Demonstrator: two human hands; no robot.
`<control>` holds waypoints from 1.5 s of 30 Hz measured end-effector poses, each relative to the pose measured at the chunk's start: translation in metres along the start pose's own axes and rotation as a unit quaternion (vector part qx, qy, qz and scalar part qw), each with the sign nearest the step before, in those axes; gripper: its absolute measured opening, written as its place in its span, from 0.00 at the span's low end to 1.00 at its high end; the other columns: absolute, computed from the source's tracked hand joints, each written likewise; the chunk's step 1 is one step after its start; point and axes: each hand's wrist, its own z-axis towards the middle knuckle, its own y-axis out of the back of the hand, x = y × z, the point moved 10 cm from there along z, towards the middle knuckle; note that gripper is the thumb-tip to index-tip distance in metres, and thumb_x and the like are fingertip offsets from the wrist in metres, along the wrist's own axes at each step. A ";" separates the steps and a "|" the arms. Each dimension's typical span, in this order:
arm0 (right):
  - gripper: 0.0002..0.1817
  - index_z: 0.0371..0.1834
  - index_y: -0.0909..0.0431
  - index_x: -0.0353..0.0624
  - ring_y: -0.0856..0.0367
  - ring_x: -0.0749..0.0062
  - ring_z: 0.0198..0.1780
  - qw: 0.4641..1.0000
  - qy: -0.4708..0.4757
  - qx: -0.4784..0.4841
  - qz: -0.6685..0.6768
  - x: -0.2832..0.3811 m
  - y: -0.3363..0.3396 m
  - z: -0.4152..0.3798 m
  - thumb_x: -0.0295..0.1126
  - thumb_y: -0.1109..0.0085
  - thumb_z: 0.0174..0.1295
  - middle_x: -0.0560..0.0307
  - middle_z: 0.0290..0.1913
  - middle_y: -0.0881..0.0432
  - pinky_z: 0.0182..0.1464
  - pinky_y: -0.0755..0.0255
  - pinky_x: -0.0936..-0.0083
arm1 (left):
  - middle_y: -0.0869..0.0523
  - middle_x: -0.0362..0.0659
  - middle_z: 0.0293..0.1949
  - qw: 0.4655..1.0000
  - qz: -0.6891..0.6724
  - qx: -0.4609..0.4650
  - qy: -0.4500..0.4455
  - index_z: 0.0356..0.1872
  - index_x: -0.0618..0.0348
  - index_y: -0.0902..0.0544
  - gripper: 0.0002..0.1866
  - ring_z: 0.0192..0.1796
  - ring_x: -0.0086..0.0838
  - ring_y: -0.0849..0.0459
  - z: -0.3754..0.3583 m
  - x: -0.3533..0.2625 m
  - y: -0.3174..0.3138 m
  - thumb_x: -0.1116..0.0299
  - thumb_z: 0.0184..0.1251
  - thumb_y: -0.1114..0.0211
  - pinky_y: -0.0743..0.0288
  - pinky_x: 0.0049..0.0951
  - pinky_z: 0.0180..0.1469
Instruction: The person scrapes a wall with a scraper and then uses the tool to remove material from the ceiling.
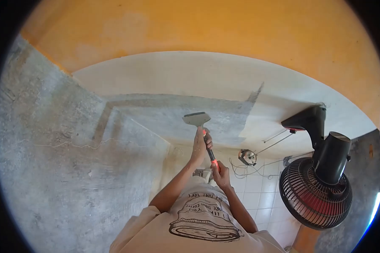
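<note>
Both my hands hold a long-handled scraper (197,119) with a wide metal blade and a black and orange handle. My left hand (199,146) grips the handle higher up, just below the blade. My right hand (221,173) grips the handle's lower end. The blade rests against a grey, bare patch (177,116) in a white painted surface (207,74). My arms reach out from my light printed shirt (202,223) at the bottom of the view.
A black fan (316,189) on a bracket hangs close on the right. A rough grey concrete wall (50,160) fills the left, an orange surface (219,29) the top. White tiles (259,189), a round device (248,157) and loose cables lie beyond my hands.
</note>
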 end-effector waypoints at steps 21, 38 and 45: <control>0.26 0.31 0.21 0.39 0.35 0.85 0.20 0.996 -0.020 0.085 0.014 0.025 -0.080 0.019 0.53 0.49 0.75 0.68 0.16 0.32 0.24 0.41 0.79 | 0.33 0.34 0.23 0.991 -0.078 -0.087 -0.063 0.40 0.54 0.28 0.26 0.22 0.19 0.32 -0.018 -0.058 0.084 0.40 0.81 0.59 0.35 0.24 0.27; 0.30 0.21 0.36 0.43 0.37 0.84 0.14 0.999 0.043 0.001 -0.007 0.002 -0.112 0.068 0.51 0.62 0.80 0.67 0.13 0.36 0.17 0.44 0.79 | 0.37 0.26 0.20 0.999 -0.046 -0.010 -0.017 0.37 0.47 0.31 0.22 0.18 0.11 0.40 0.050 -0.053 0.084 0.40 0.79 0.54 0.47 0.16 0.19; 0.26 0.30 0.30 0.35 0.35 0.76 0.17 0.993 0.097 0.004 -0.072 0.095 -0.110 0.111 0.47 0.60 0.79 0.57 0.14 0.35 0.21 0.40 0.68 | 0.39 0.28 0.20 0.991 -0.019 -0.006 -0.129 0.33 0.49 0.34 0.22 0.17 0.12 0.43 0.062 -0.164 0.055 0.43 0.81 0.57 0.48 0.18 0.18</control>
